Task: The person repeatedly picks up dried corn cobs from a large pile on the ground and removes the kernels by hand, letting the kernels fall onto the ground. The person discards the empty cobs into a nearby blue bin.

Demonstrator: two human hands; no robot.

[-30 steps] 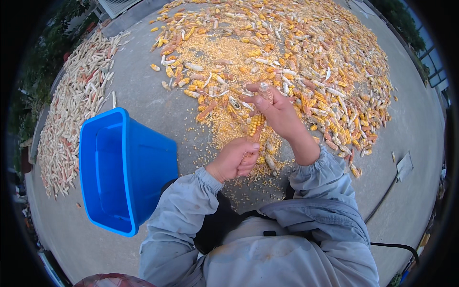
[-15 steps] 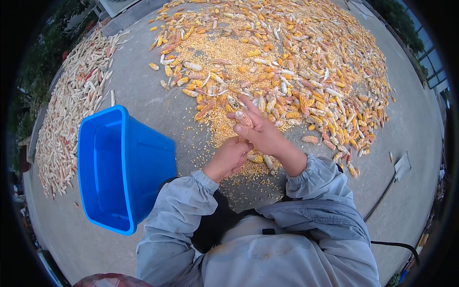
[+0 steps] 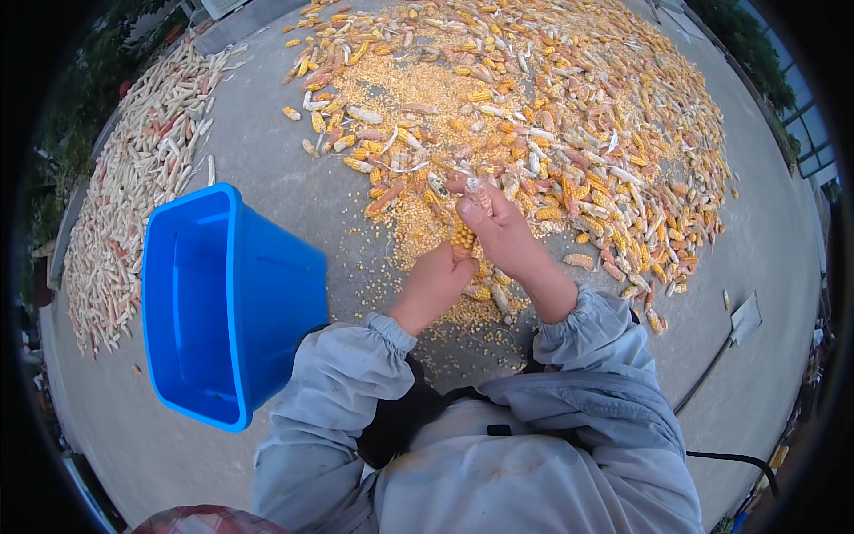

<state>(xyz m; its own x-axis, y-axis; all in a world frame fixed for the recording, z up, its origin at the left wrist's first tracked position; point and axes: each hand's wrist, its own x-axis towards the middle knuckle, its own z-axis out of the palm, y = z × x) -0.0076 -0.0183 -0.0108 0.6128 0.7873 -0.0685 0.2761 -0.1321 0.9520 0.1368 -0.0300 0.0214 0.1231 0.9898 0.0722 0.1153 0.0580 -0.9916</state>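
My right hand (image 3: pixel 511 240) is closed around a pale pinkish corn cob (image 3: pixel 478 192), its upper end sticking out past my thumb and fingers. Lower and to the left, my left hand (image 3: pixel 436 283) grips a yellow ear of corn (image 3: pixel 463 235), kernels showing above the fingers. The two pieces are close together; my fingers hide where they meet. Loose kernels (image 3: pixel 411 233) and more ears lie on the ground under my hands.
A blue plastic tub (image 3: pixel 280 280) lies on its side at my left, its opening facing left. Beyond it spreads a pile of pale stripped cobs (image 3: pixel 147 178). A wide heap of corn ears (image 3: pixel 605 133) covers the ground ahead. A long-handled flat tool (image 3: pixel 745 320) lies at right.
My right hand has turned, bringing the pinkish cob more upright. My left hand has moved slightly apart, and the yellow ear in it now shows between the hands.
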